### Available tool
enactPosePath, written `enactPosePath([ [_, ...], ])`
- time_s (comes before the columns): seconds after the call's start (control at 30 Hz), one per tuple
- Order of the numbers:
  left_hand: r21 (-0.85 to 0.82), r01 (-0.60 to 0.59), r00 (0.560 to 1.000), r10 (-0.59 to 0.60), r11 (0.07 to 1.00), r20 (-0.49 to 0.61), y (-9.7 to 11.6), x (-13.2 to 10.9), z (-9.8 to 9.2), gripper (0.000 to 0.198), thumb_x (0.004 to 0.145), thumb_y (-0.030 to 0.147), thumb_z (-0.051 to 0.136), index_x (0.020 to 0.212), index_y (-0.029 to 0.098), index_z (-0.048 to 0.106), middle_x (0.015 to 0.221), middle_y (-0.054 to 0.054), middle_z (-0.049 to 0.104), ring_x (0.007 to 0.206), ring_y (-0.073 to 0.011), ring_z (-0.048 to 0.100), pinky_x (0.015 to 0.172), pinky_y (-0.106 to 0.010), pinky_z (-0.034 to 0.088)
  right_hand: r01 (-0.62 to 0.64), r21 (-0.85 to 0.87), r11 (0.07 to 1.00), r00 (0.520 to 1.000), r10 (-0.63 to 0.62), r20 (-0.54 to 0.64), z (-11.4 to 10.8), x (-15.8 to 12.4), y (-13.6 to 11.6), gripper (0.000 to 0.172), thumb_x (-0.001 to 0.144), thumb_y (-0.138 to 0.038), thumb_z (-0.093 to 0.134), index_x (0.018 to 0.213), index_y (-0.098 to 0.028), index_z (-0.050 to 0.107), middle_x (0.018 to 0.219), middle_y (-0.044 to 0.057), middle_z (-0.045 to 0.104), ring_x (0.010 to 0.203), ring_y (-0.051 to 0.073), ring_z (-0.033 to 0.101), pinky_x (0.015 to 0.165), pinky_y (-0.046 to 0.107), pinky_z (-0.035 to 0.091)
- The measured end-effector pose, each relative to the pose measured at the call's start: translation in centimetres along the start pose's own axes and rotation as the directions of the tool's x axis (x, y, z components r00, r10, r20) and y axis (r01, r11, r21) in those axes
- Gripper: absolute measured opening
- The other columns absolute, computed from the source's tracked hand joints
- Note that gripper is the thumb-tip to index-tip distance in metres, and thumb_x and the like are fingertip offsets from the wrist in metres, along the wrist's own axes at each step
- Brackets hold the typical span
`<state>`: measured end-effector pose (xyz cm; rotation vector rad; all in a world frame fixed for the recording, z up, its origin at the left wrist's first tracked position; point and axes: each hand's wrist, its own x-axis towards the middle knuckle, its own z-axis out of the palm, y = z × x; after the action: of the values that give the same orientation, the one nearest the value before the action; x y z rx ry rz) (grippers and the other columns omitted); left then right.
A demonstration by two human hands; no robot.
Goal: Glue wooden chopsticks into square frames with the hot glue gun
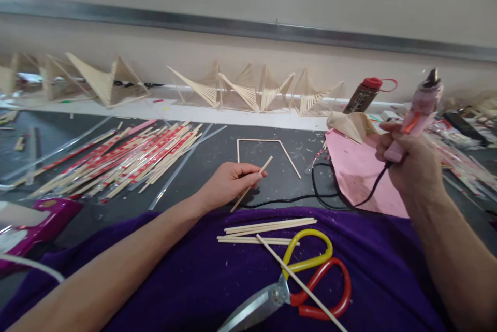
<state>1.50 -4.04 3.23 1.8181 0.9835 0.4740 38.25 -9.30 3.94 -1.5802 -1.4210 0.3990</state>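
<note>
My left hand (241, 183) pinches a thin wooden stick (264, 166), which slants up to the right above the grey table. Just beyond it lies a three-sided stick frame (258, 140), its near side partly hidden by the hand. Off to the right, my right hand (404, 153) is wrapped round a pink glue gun (421, 104), raised with its dark nozzle pointing up. A black cord (373, 192) trails from the gun's grip to the table. Scissors (279, 293) with one yellow and one red handle rest on the purple cloth on my lap, with several loose sticks (272, 226) beside them.
Several twisted stick models (236, 86) line the wall. Wrapped and loose sticks (132, 158) are heaped at left, near a magenta device (50, 223). A red-capped bottle (363, 95) stands behind pink paper (361, 171), and plastic-wrapped packs (458, 161) lie at far right.
</note>
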Motion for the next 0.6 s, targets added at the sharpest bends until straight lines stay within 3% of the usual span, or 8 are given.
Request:
enactPosePath([
  [0.07, -0.05, 0.008, 1.0, -0.007, 0.999, 0.025, -0.1, 0.0, 0.0, 0.039, 0.08, 0.043, 0.049, 0.101, 0.014, 0.066, 0.066, 0.001, 0.055, 0.044, -0.0046, 0.038, 0.042, -0.017, 0.026, -0.033, 0.318, 0.947, 0.999, 0.031, 0.012, 1.7, -0.2, -2.1, 0.025, 0.077, -0.035, 0.046, 0.098, -0.033, 0.059, 0.085, 0.01, 0.061, 0.068, 0.022, 0.058, 0.054, 0.038, 0.044],
  [0.17, -0.072, 0.003, 0.999, 0.0, 0.997, 0.045, -0.1, 0.0, -0.1, 0.037, 0.08, 0.043, 0.051, 0.098, 0.015, 0.067, 0.065, 0.001, 0.054, 0.045, -0.0042, 0.036, 0.043, -0.017, 0.027, -0.186, 0.519, 0.835, 0.973, 0.084, 0.214, 5.0, -1.1, -4.6, 0.035, 0.066, -0.021, 0.055, 0.1, -0.027, 0.06, 0.094, 0.006, 0.063, 0.076, 0.02, 0.06, 0.061, 0.035, 0.047],
  [0.27, -0.069, 0.009, 0.999, -0.006, 0.998, 0.034, -0.3, 0.1, -0.3, 0.036, 0.08, 0.043, 0.051, 0.097, 0.016, 0.068, 0.064, 0.001, 0.054, 0.045, -0.0044, 0.036, 0.043, -0.017, 0.026, -0.363, 0.592, 0.72, 0.911, 0.139, 0.389, 7.6, -2.3, -5.3, 0.043, 0.064, -0.02, 0.061, 0.107, -0.023, 0.058, 0.098, 0.006, 0.064, 0.072, 0.017, 0.06, 0.055, 0.028, 0.045],
  [0.37, -0.087, 0.026, 0.999, -0.023, 0.996, 0.033, -0.7, 0.2, -0.3, 0.037, 0.08, 0.044, 0.051, 0.098, 0.016, 0.067, 0.065, 0.001, 0.055, 0.044, -0.0044, 0.036, 0.043, -0.018, 0.026, -0.496, 0.624, 0.604, 0.85, 0.193, 0.49, 8.7, -3.1, -4.9, 0.043, 0.066, -0.021, 0.064, 0.109, -0.023, 0.058, 0.099, 0.007, 0.065, 0.067, 0.014, 0.058, 0.053, 0.025, 0.044],
  [0.47, -0.096, 0.049, 0.998, -0.045, 0.994, 0.043, -1.0, 0.3, -0.1, 0.037, 0.081, 0.044, 0.05, 0.098, 0.016, 0.067, 0.065, 0.0, 0.055, 0.045, -0.0045, 0.036, 0.043, -0.018, 0.026, -0.526, 0.657, 0.54, 0.838, 0.201, 0.507, 8.6, -3.2, -4.3, 0.033, 0.072, -0.03, 0.06, 0.103, -0.022, 0.062, 0.094, 0.007, 0.066, 0.065, 0.015, 0.059, 0.052, 0.026, 0.046],
  [0.6, -0.097, 0.077, 0.996, -0.072, 0.992, 0.056, -1.0, 0.3, 0.4, 0.035, 0.08, 0.043, 0.051, 0.097, 0.016, 0.067, 0.065, 0.0, 0.055, 0.046, -0.005, 0.037, 0.043, -0.018, 0.026, -0.514, 0.671, 0.535, 0.842, 0.167, 0.512, 8.6, -2.9, -3.9, 0.026, 0.075, -0.034, 0.058, 0.095, -0.019, 0.064, 0.086, 0.008, 0.067, 0.057, 0.014, 0.057, 0.044, 0.024, 0.042],
])
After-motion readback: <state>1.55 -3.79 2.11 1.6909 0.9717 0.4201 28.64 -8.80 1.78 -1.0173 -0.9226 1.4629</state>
